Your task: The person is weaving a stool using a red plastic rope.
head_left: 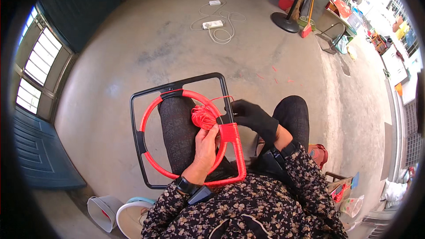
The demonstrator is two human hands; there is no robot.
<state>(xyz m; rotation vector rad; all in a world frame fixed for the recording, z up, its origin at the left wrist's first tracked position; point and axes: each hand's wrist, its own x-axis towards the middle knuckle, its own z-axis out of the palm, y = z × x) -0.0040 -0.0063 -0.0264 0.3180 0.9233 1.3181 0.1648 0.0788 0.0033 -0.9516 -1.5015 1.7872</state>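
Note:
A square black frame [178, 82] with a ring inside it leans across my lap. Red cord wraps most of the ring [149, 113] and part of the frame's near right side [240, 159]. My left hand [204, 148], bare, is closed round the lower end of a red cord bundle [202, 117] inside the ring. One loose strand arcs from the bundle over the frame's right bar. At that bar, my right hand [254, 117], in a black glove, has its fingers curled at the strand; the bar partly hides the fingertips.
White power strips [213, 25] with a looped cable lie ahead on the floor. Red scraps [260, 76] are scattered there. A round black stand base [284, 22] and a broom [307, 28] stand far right. Buckets [104, 212] are at the near left, beside a blue door [42, 150].

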